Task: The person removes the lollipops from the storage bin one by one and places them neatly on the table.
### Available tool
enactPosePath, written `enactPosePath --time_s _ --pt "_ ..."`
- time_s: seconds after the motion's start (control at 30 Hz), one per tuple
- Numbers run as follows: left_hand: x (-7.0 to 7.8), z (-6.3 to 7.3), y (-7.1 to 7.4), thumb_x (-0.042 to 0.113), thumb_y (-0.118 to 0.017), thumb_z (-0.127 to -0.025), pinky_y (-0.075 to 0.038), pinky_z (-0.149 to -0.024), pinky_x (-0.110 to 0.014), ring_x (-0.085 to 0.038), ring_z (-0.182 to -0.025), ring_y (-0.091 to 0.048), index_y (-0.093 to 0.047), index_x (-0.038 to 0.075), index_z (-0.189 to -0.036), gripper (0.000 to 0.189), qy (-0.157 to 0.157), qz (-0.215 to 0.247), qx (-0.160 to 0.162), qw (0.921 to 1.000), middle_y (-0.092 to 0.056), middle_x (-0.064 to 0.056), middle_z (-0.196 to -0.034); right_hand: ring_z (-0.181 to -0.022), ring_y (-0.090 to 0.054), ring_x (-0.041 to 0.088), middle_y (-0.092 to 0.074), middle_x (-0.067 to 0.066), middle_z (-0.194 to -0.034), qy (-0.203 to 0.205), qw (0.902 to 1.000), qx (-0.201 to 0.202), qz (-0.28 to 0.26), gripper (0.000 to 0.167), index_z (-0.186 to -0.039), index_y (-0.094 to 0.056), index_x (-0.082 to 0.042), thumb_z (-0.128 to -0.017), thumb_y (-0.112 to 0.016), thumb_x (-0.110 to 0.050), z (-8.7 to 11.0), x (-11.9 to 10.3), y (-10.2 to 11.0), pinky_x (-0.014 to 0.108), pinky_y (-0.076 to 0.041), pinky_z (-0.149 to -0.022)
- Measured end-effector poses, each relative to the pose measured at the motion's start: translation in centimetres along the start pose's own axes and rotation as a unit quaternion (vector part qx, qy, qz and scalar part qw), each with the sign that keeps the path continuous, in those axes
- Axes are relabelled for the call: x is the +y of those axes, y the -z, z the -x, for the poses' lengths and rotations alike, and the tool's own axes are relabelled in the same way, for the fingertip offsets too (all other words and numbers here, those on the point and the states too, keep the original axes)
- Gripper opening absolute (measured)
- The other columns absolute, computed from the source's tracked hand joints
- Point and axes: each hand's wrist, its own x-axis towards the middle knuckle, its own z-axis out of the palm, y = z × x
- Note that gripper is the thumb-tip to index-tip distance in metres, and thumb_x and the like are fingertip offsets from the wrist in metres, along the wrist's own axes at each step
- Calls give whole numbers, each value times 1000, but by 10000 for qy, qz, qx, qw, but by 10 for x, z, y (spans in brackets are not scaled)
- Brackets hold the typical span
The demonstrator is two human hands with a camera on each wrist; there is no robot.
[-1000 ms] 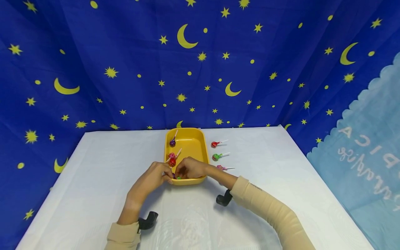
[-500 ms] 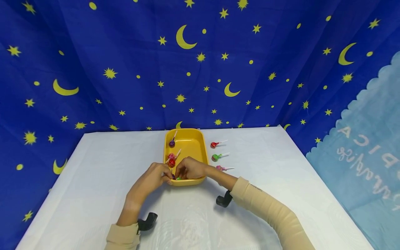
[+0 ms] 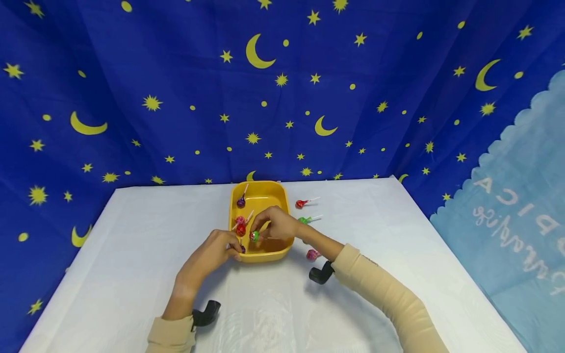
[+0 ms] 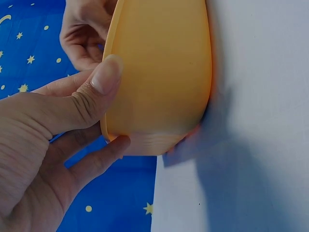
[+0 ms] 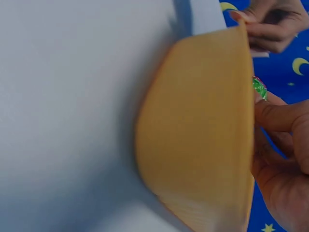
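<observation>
A yellow tray (image 3: 265, 256) stands on the white table. My left hand (image 3: 215, 246) grips its near left corner, the thumb (image 4: 106, 75) on the outer wall and fingers over the rim. Inside the tray, close to those fingers, is a purple lollipop (image 3: 243, 249). Over the tray, my right hand (image 3: 277, 223) pinches a green and red lollipop (image 3: 254, 236) with its head pointing left. Along the tray's left side lie another purple lollipop (image 3: 241, 202), a pink lollipop (image 3: 240, 220) and a red lollipop (image 3: 240, 230). The right wrist view shows the held lollipop's green wrapper (image 5: 259, 88) behind the rim.
Right of the tray, a red lollipop (image 3: 301, 203), a green lollipop (image 3: 304, 220) and a pink lollipop (image 3: 313, 254) lie on the table, the last partly under the right forearm. A blue curtain (image 3: 198, 73) with moons and stars hangs behind the table.
My right hand has risen from the tray's near left corner, bringing the green and red lollipop up. The right forearm now covers one pink lollipop and uncovers another. The left hand keeps its grip.
</observation>
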Motion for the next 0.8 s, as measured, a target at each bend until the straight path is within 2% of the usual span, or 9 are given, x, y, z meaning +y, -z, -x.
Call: enactPosePath --time_s 0.17,0.47,0.63,0.8 --pt "0 1 -1 0 -77 -78 -55 -70 -26 -9 -74 -63 -75 10 -74 12 -57 68 75 9999 -69 6 -75 -91 -69 15 -74 11 -97 -30 9995 306 -100 18 -97 -73 0 -79 -76 5 1 -5 16 22 -57 -75" --pt "1 0 1 1 -77 -78 -56 -75 -37 -14 -77 -65 -76 9 -74 9 -135 -16 65 9999 -70 4 -77 -94 -69 18 -74 12 -99 -190 9960 805 -344 21 -98 -74 1 -78 -76 7 10 -3 49 26 -58 -79" --pt "-1 -1 1 1 -77 -78 -56 -75 -35 -13 -76 -64 -76 9 -74 9 -110 9 53 9999 -70 4 -77 -95 -68 20 -74 12 -100 -378 9937 1025 -238 22 -99 -74 0 -78 -76 8 16 8 67 25 -58 -75" --pt "-2 0 0 2 -78 -77 -55 -72 -29 -12 -76 -63 -75 7 -74 7 -83 112 13 9999 -70 2 -78 -94 -68 30 -72 17 -107 -696 9891 1260 -306 27 -105 -73 2 -80 -72 11 27 28 81 30 -58 -68"
